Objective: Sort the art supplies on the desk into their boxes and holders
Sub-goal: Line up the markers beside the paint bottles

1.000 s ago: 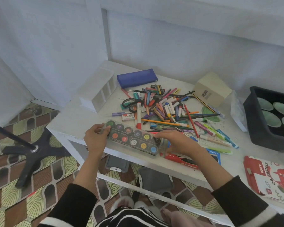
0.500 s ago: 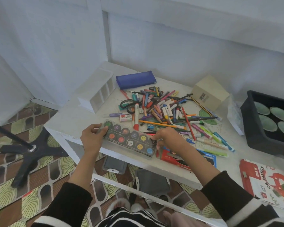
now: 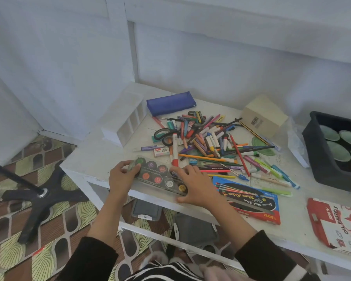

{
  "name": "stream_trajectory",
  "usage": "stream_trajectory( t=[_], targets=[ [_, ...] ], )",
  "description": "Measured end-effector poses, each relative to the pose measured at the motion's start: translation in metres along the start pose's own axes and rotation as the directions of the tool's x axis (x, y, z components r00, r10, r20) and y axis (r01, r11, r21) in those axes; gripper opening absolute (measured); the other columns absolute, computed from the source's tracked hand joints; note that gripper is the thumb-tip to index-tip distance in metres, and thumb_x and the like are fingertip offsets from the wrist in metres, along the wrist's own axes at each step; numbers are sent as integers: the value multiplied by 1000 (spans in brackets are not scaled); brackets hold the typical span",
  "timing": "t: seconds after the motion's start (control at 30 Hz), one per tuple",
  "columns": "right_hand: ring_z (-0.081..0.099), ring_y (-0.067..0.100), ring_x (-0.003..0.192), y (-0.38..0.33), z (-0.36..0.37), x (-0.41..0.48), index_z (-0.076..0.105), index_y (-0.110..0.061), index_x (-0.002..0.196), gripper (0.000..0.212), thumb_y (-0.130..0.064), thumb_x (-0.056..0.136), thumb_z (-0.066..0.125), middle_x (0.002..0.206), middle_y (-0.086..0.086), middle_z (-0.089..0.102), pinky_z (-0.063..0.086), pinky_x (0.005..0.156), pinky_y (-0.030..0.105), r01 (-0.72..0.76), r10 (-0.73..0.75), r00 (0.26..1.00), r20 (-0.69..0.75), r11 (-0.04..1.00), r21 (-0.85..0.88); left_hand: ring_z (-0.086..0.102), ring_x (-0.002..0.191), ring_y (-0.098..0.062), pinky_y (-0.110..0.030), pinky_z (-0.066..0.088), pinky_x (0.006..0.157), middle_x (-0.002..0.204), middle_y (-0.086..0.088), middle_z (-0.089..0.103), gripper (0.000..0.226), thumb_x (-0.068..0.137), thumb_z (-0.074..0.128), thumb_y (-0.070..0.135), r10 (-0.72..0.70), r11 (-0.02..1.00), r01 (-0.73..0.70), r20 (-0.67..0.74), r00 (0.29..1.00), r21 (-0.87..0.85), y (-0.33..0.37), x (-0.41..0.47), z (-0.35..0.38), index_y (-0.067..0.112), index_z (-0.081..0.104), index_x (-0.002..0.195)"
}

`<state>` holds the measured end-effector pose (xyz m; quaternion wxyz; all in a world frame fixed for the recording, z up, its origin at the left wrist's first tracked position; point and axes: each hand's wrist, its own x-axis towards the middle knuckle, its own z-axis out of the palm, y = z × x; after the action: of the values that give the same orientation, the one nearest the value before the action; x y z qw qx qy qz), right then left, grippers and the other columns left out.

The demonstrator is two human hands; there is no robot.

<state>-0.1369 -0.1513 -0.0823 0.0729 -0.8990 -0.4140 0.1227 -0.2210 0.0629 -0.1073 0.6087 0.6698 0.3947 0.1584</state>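
Watercolour palette (image 3: 156,175) lies at the near edge of the table (image 3: 93,157), held at both ends. The left hand (image 3: 121,177) grips its left end with curled fingers, and the right hand (image 3: 193,185) spans the right end, fingers over the far rim and thumb on the near one. Half a second ago the right hand was bunched at that end. Now it has spread flat across the lid, and the watercolour box (image 3: 249,197), which was mostly under the forearm, shows just beside it to the right. That suggests the lid has been pressed down and the palette is ready to slide into its box, so the sorting has barely started. The palette is a long, clear, hard plastic case with round paint pans in two rows, and the box is flat printed card, blue and red. Beyond them is a loose heap of crayons and pens (image 3: 207,138), slim waxy sticks and smooth barrels crossing one another, with black-handled scissors (image 3: 162,133) at its left. A white compartmented holder (image 3: 124,120) and a soft blue pencil case (image 3: 170,103) wait at the back.
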Motion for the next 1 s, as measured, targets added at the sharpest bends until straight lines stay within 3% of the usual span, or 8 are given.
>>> stream_trajectory(
  t=[0.17, 0.3, 0.47, 0.53, 0.63, 0.87, 0.93, 1.0],
  targets=[
    [40, 15, 98, -1, 0, 2, 38, -45, 133, 76, -46, 65, 71, 105, -3, 46, 42, 81, 35, -14, 39, 994, -99, 970, 245, 56, 71, -21, -31, 43, 65, 79, -11, 60, 22, 82, 70, 32, 34, 999, -33, -91, 995, 10, 13, -3, 3, 18, 64, 98],
    [41, 12, 108, 5, -20, -9, 45, -46, 130, 74, -49, 62, 73, 115, -9, 51, 42, 89, 40, -17, 105, 969, -224, 932, 363, 53, 69, -20, -34, 43, 65, 76, -11, 55, 11, 86, 63, 29, 98, 993, -102, -68, 993, -53, 45, -4, 14, 19, 63, 93],
    [42, 4, 105, 35, -56, -61, 49, -48, 125, 72, -43, 58, 77, 114, -15, 52, 41, 89, 31, -96, 303, 863, -404, 884, 458, 60, 61, 3, -14, 47, 55, 85, -4, 64, 14, 94, 51, 15, 191, 965, -147, 200, 961, -215, 100, -13, 64, 13, 65, 94],
    [41, 3, 106, 55, -65, -94, 48, -53, 122, 74, -41, 56, 81, 114, -16, 52, 40, 88, 28, -175, 413, 791, -451, 859, 481, 64, 74, 1, -16, 51, 62, 97, -4, 67, 18, 96, 50, 17, 231, 963, -153, 384, 894, -223, 114, -25, 97, 19, 67, 100],
    [46, 8, 102, 86, -71, -148, 48, -53, 123, 76, -46, 55, 81, 112, -13, 56, 45, 85, 32, -280, 542, 671, -505, 817, 505, 61, 107, -12, -31, 53, 85, 121, -1, 62, 22, 96, 51, 24, 273, 961, -191, 599, 753, -199, 123, -51, 156, 27, 65, 112],
    [49, 10, 99, 164, -64, -296, 49, -57, 113, 75, -37, 53, 88, 110, -12, 58, 45, 87, 39, -514, 781, 297, -550, 616, 597, 56, 109, -16, -27, 50, 82, 130, 2, 54, 39, 96, 52, 16, 255, 956, -254, 851, 459, -150, 125, -184, 321, 25, 51, 134],
    [47, 12, 100, 186, -60, -334, 49, -59, 113, 73, -44, 53, 87, 112, -12, 57, 44, 85, 39, -568, 824, 216, -524, 543, 619, 57, 109, -14, -32, 50, 90, 127, 5, 57, 42, 91, 58, 21, 224, 959, -253, 895, 386, -131, 122, -225, 358, 28, 52, 132],
    [48, 14, 98, 215, -52, -378, 50, -59, 113, 70, -50, 52, 84, 110, -9, 60, 47, 82, 40, -609, 860, 125, -495, 461, 645, 59, 101, -10, -33, 50, 90, 113, 11, 61, 29, 88, 59, 23, 180, 962, -249, 939, 293, -107, 118, -268, 396, 33, 57, 116]
  ],
)
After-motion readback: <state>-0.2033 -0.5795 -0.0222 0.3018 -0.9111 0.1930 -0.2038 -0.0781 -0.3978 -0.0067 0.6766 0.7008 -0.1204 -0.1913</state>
